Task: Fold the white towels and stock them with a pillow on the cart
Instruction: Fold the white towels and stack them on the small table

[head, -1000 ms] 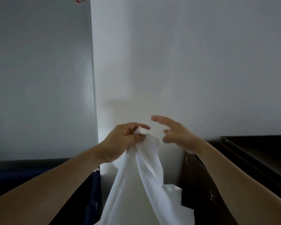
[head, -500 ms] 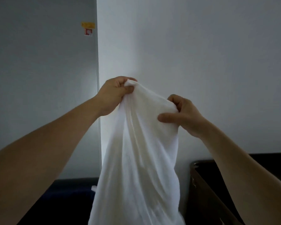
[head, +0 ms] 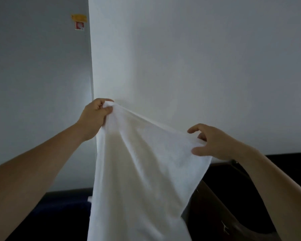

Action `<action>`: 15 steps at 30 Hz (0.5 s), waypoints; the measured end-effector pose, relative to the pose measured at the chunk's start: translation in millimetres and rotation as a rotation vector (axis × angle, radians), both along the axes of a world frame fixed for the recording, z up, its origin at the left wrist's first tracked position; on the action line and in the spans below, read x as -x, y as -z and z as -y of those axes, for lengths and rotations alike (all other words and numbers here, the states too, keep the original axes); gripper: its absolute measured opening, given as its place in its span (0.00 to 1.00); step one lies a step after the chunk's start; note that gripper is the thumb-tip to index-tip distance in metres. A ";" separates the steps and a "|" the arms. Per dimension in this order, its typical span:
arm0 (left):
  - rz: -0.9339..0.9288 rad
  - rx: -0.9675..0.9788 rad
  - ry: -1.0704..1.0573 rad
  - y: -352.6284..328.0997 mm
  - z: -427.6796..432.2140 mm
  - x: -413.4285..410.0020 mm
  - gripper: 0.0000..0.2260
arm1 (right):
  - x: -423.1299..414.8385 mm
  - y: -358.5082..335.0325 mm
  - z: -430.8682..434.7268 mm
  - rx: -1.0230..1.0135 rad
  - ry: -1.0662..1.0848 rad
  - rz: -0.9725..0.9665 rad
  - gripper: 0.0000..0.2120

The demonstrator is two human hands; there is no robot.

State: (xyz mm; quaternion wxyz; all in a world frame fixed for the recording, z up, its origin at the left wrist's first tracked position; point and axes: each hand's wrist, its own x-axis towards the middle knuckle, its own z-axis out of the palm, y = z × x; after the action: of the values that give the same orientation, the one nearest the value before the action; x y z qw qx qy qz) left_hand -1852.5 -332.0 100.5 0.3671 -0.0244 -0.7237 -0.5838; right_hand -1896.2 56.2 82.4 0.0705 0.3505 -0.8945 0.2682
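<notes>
A white towel (head: 139,174) hangs in front of me, held up by its top edge and stretched between both hands. My left hand (head: 94,117) pinches the upper left corner at the highest point. My right hand (head: 210,141) is lower and to the right, thumb under the top edge and fingers partly raised over it, holding the edge. The towel's lower part runs out of the frame at the bottom. No pillow or cart shelf can be made out.
A pale wall fills the background, with a grey panel on the left carrying a small yellow and red sticker (head: 79,21). A dark brown piece of furniture (head: 233,206) stands at the lower right. A dark blue surface (head: 59,206) lies at the lower left.
A second ago my right hand was open beside the bunched towel. It took the top edge and has slid right and down, spreading the towel wide. My left hand kept its pinch.
</notes>
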 end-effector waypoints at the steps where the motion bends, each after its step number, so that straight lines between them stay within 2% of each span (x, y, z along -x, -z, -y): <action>1: 0.010 -0.009 -0.035 12.2 4.6 0.8 0.09 | -0.8 6.7 -4.3 0.067 -0.039 0.010 0.24; 4: 0.037 -0.051 -0.115 40.9 15.3 4.5 0.07 | -0.9 22.6 -6.0 0.113 -0.101 -0.054 0.25; 11: 0.036 -0.045 -0.135 66.3 11.6 2.9 0.10 | 7.1 61.2 5.2 -0.126 -0.083 -0.020 0.09; 15: 0.044 -0.035 -0.124 72.1 14.6 0.6 0.08 | 7.0 73.8 11.3 -0.224 -0.084 0.008 0.07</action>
State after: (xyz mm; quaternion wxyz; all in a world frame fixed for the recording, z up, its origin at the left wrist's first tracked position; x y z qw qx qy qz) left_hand -1853.1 -346.6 28.4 0.3868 0.0399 -0.7215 -0.5729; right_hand -1903.1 45.0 8.6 0.0159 0.3924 -0.9036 0.1709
